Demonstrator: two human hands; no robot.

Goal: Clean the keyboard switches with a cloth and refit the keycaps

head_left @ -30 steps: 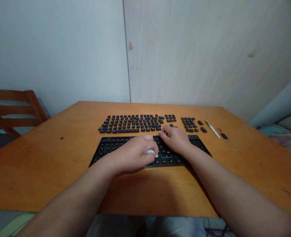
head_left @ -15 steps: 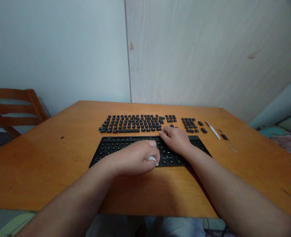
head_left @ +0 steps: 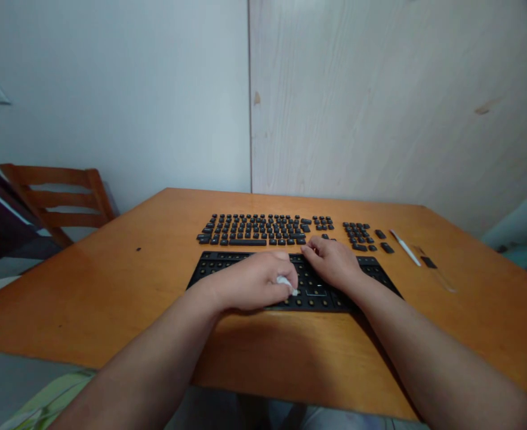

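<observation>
A black keyboard (head_left: 310,302) with its keycaps off lies on the wooden table, bare switch posts showing in rows. Over its middle, my left hand (head_left: 258,279) is closed round a crumpled white tissue (head_left: 284,281), whose end touches or hovers just over the posts; which, I cannot tell. My right hand (head_left: 332,260) rests on the keyboard right of centre, its fingers curled at the far edge, fingertips partly hidden. Behind the keyboard, the loose black keycaps (head_left: 247,235) are laid out in keyboard order, close to my right fingertips.
On the right of the table (head_left: 147,298) lie a white pen-like tool (head_left: 405,247) and a small dark-handled tool with thin wire ends (head_left: 428,261). A tiny dark bit (head_left: 138,249) lies at the left. A wooden chair (head_left: 66,197) stands beyond the left edge.
The whole view has shifted, so everything sits further right and slightly lower. My left hand keeps the tissue over the middle of the keyboard; my right hand stays at the far edge.
</observation>
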